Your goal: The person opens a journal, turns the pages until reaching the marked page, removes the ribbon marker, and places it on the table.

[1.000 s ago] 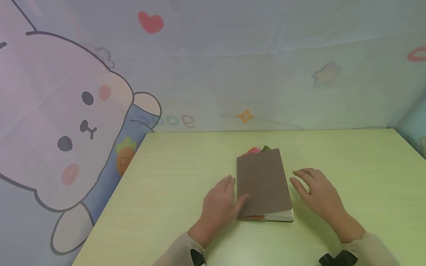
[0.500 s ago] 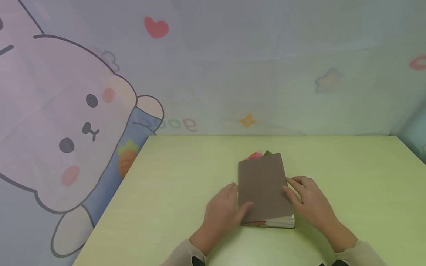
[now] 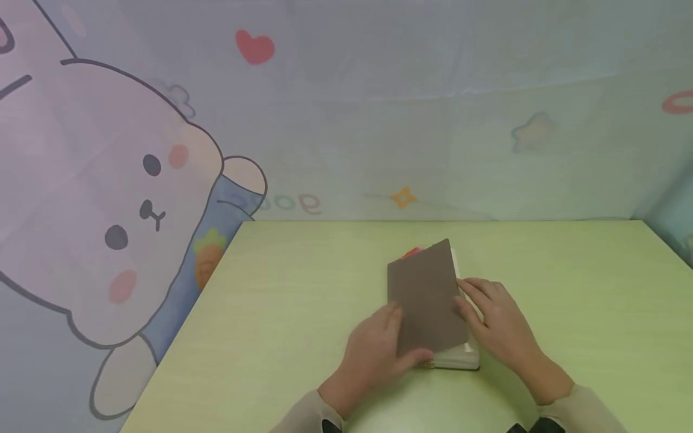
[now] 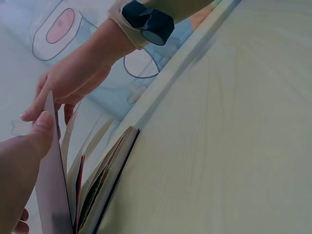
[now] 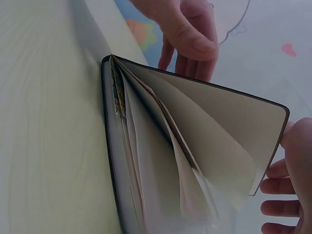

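Note:
A notebook (image 3: 425, 300) with a brown cover lies on the table between both hands, its cover tilted up from the right side. My right hand (image 3: 503, 325) pinches the cover's free edge, thumb on the outer face and fingers toward the pages. At the lower left, my left hand (image 3: 373, 349) rests against the cover and spine side, fingers extended and thumb laid over the cover. Loose pages (image 5: 156, 180) fan out beneath the cover in the right wrist view. Something pink and orange (image 3: 412, 251) pokes out at the top, mostly hidden by the cover.
The pale green table (image 3: 271, 300) reaches back to a cloth backdrop (image 3: 346, 138) printed with a rabbit, a heart and stars. A black wrist device (image 4: 151, 24) sits over the right sleeve.
My right hand has come in from the right, taken the cover's edge and raised it to the left. My left hand has shifted right, farther over the cover.

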`<state>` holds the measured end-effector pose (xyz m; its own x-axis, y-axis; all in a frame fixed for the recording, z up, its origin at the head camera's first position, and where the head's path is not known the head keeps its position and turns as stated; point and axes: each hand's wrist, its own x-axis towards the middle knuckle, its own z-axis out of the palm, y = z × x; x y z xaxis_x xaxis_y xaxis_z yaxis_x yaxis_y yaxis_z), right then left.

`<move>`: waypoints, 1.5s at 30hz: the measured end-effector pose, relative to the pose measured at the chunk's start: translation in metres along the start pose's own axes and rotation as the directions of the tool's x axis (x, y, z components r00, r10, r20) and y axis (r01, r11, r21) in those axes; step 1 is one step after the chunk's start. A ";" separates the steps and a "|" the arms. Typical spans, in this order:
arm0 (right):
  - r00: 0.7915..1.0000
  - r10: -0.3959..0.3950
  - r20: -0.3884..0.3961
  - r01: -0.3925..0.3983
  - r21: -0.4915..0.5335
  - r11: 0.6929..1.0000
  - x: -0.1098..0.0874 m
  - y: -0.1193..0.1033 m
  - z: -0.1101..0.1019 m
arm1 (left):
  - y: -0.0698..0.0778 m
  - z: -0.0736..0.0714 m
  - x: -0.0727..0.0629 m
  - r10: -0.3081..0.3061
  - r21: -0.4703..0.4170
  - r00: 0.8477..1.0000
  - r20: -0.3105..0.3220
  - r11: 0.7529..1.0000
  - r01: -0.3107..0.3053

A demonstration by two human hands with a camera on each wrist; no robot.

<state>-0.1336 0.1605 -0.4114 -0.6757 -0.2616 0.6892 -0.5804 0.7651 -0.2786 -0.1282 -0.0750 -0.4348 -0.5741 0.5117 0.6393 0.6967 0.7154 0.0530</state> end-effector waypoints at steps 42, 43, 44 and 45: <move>0.995 0.065 0.079 -0.063 -0.021 0.998 0.006 0.021 0.003 | -0.018 -0.028 0.013 0.005 0.210 0.996 -0.089 0.978 0.014; 0.995 0.059 0.083 -0.057 -0.026 0.998 0.006 0.023 0.004 | -0.019 -0.029 0.013 -0.002 0.214 0.996 -0.094 0.977 0.022; 0.995 0.054 0.089 -0.052 -0.030 0.998 0.007 0.026 0.004 | -0.020 -0.030 0.013 -0.008 0.215 0.996 -0.092 0.976 0.028; 0.993 0.055 0.100 -0.052 -0.032 0.998 0.007 0.027 0.004 | -0.021 -0.031 0.013 -0.009 0.216 0.995 -0.098 0.976 0.030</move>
<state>-0.1556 0.1774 -0.4167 -0.7488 -0.2763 0.6025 -0.5295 0.7961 -0.2930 -0.1374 -0.0981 -0.4041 -0.5356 0.4563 0.7106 0.5696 0.8164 -0.0948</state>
